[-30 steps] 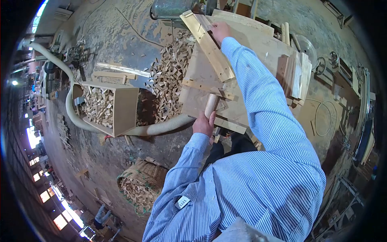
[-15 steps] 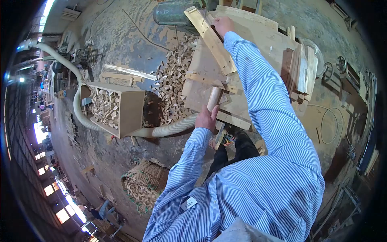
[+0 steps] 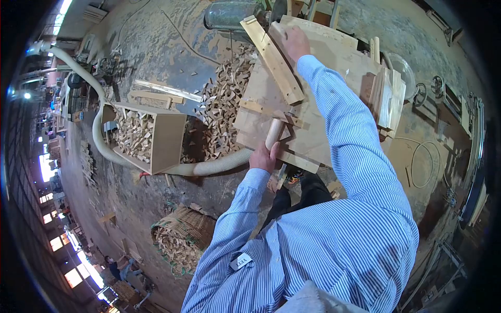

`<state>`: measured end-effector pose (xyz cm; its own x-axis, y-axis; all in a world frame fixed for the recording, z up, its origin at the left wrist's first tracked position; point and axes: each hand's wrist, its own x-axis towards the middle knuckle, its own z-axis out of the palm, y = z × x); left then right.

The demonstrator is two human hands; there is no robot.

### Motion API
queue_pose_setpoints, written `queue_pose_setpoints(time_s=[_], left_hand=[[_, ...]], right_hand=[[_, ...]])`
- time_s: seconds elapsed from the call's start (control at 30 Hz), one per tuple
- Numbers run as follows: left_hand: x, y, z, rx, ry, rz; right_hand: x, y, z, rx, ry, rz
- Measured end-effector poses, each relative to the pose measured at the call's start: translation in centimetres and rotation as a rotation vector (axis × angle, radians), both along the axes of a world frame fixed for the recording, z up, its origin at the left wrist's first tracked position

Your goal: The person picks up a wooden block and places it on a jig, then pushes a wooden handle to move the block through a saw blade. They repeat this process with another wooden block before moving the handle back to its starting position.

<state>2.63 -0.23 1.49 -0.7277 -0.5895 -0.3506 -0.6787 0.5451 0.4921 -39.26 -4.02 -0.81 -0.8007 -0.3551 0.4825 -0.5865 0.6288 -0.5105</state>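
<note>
My left hand (image 3: 263, 158) is closed around the lower end of a smooth, pale round wooden piece (image 3: 274, 132). Its far end meets a notched wooden strip (image 3: 260, 108) lying across the worktable (image 3: 334, 78). At the table's far edge, my right hand (image 3: 297, 43) has its fingers closed on a short pale piece of wood (image 3: 278, 30); most of that piece is hidden by the hand. Just left of it a long wooden bar (image 3: 274, 62) with dark holes lies at a slant, apart from the hand.
Triangular offcuts (image 3: 224, 94) are heaped left of the table. An open wooden box (image 3: 168, 141) and a wicker basket (image 3: 195, 224) hold more offcuts. A ribbed hose (image 3: 224, 163) runs along the floor. Stacked boards (image 3: 385, 99) lie at the right. Another person (image 3: 125, 267) is far off.
My right hand has moved slightly right and toward me, away from the slanted bar, and a pale wood piece now shows at its fingers. My left hand keeps its hold.
</note>
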Motion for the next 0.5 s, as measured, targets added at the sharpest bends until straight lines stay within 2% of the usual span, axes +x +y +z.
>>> queue_pose_setpoints(time_s=[0.07,0.1,0.17,0.2,0.27,0.5], left_hand=[[0.9,0.1,0.3,0.009,-0.041,0.011],[1.5,0.1,0.3,0.015,-0.038,0.014],[2.9,0.3,0.1,0.018,0.004,0.012],[3.4,0.4,0.1,0.023,0.004,0.013],[4.1,0.4,0.1,0.020,-0.034,0.018],[6.3,0.6,0.5,0.030,-0.061,0.018]], right_hand=[[2.6,0.4,0.5,-0.014,0.018,0.187],[3.8,0.6,1.2,-0.008,0.020,0.190],[5.5,1.0,2.8,-0.085,-0.335,0.086],[5.4,0.9,1.9,-0.079,-0.336,0.087],[4.4,0.4,-0.6,-0.030,-0.466,-0.076],[4.3,-2.1,-1.5,0.096,-0.588,-0.052]])
